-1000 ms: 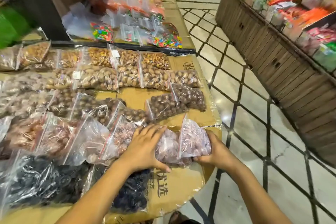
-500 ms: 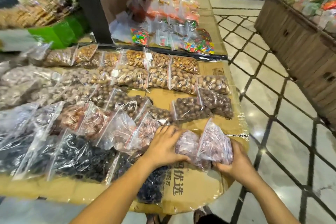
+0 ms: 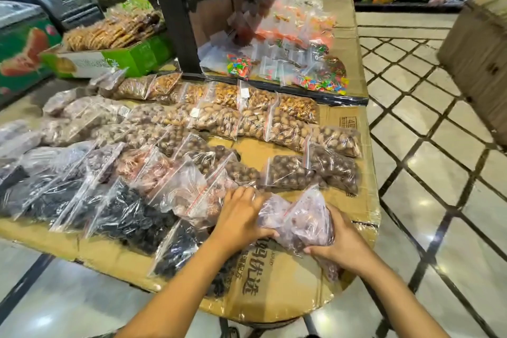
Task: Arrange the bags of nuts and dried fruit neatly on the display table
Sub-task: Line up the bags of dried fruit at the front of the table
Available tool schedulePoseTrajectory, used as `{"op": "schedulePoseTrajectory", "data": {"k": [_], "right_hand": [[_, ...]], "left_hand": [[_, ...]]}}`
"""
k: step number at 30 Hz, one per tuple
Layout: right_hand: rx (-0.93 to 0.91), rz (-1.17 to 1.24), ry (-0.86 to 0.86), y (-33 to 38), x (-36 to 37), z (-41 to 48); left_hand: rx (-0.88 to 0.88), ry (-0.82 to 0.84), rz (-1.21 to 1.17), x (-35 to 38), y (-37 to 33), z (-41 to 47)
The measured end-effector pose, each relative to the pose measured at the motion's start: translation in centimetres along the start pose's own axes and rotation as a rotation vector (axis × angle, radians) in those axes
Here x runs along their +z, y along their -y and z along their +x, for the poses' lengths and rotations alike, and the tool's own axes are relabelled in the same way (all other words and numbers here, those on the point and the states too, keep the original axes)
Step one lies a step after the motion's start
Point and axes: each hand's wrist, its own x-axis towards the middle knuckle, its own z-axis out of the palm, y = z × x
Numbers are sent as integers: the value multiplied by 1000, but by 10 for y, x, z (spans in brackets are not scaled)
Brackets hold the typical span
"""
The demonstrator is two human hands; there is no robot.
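Observation:
Rows of clear zip bags of nuts and dried fruit lie on a cardboard-covered display table (image 3: 290, 291). Near the front right corner, my right hand (image 3: 340, 244) grips a bag of pinkish-brown nuts (image 3: 307, 219) from its right and underside. My left hand (image 3: 241, 217) lies flat on the neighbouring pinkish bag (image 3: 270, 211), fingers spread, thumb under its edge. Behind them lie bags of round brown nuts (image 3: 290, 173). Bags of dark dried fruit (image 3: 129, 214) fill the front left. Pale shelled nuts (image 3: 285, 129) run along the back rows.
A black post (image 3: 172, 11) rises behind the table. Bags of coloured sweets (image 3: 318, 79) lie beyond it. A green box of biscuits (image 3: 109, 55) stands at back left, beside a freezer (image 3: 24, 44). Tiled aisle floor (image 3: 428, 162) runs along the right, with a wooden stand (image 3: 477, 57).
The view has tilted up and back, showing more of the shelf and freezer. The right-hand bag has tipped up and my right hand has slid further under it. My left hand stays on the neighbouring bag.

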Motion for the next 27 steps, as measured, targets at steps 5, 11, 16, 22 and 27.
{"op": "schedulePoseTrajectory", "data": {"k": [5, 11, 16, 22, 27], "right_hand": [[-40, 39, -64, -6, 9, -6], [-80, 66, -72, -10, 9, -12], [-78, 227, -70, -12, 10, -14], [-86, 289, -20, -7, 5, -8], [-84, 81, 114, -7, -3, -1]], "left_hand": [[52, 100, 74, -15, 9, 15], [46, 204, -3, -20, 27, 10], [-24, 243, 94, -15, 67, -20], [-11, 197, 164, -24, 97, -15], [37, 259, 89, -24, 100, 4]]}}
